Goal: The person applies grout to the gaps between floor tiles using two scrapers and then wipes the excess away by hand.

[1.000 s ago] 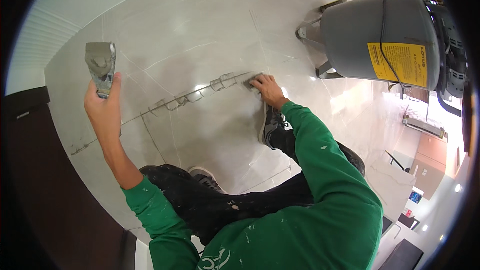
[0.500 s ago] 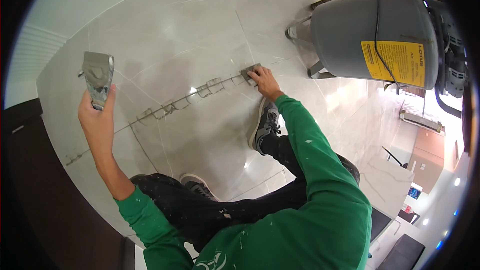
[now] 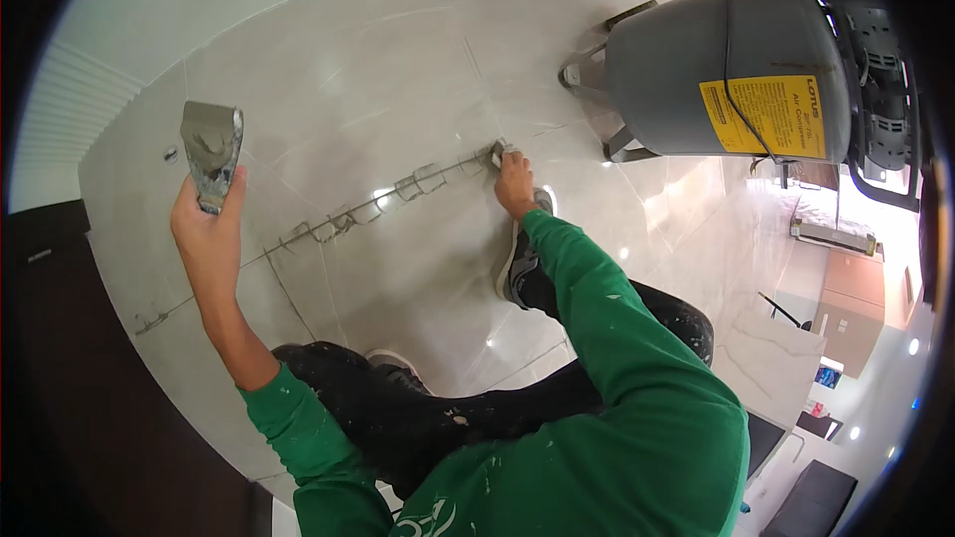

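Note:
My left hand (image 3: 208, 229) is raised at the left, closed around a putty knife (image 3: 211, 144) whose wide blade points away and carries a lump of grey grout (image 3: 206, 151). Further right, my right hand (image 3: 514, 183) pinches a small flat scraper (image 3: 499, 151), mostly hidden by the fingers. That scraper stands tilted on edge at the right end of a long tile joint (image 3: 358, 207). Grey smears in squarish outlines run along the joint, left of the right hand.
A grey air compressor (image 3: 696, 60) with a yellow label stands at the right, its feet on the pale tiled floor (image 3: 398, 278). Dark furniture (image 3: 109, 398) lines the left edge. My shoe (image 3: 522, 268) rests just below the right hand.
My right hand has turned the scraper from lying flat to tilted on edge, near the same spot. My left hand, still holding the putty knife, has shifted slightly right.

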